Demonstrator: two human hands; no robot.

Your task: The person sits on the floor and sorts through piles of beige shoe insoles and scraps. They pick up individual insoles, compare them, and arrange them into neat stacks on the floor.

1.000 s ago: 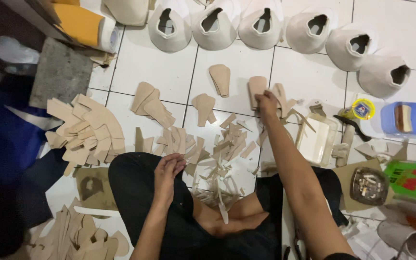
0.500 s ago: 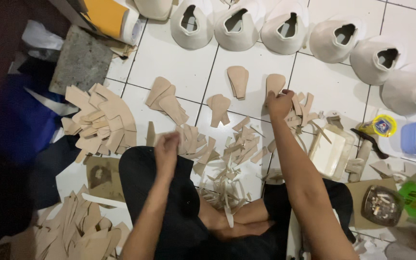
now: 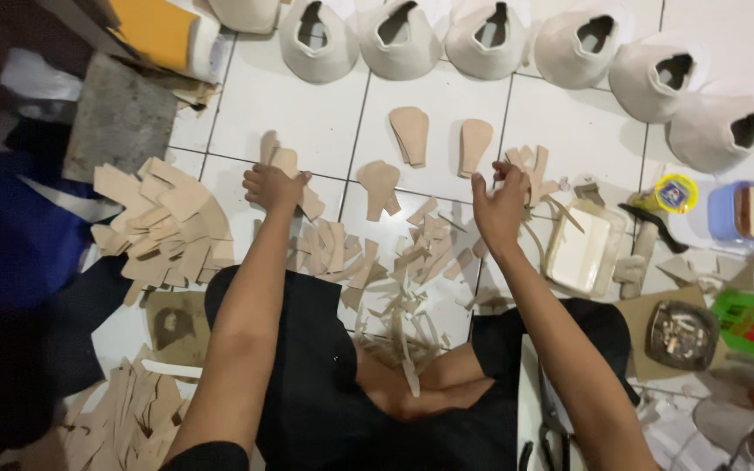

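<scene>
Our left hand (image 3: 274,187) closes its fingers on a tan cutout (image 3: 288,166) lying on the white tiled floor (image 3: 307,113). Our right hand (image 3: 501,208) hovers with fingers loosely spread, holding nothing, just beside a small cluster of cutouts (image 3: 531,170).

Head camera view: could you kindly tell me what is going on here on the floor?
A person sits cross-legged on the white tiled floor among tan cut-out pieces. The left hand grips a small stack of tan pieces, pressed to the tiles. The right hand is open, fingers spread, beside another cluster of tan pieces. Two single pieces lie ahead, and a row of white shoe uppers lines the far edge.
</scene>
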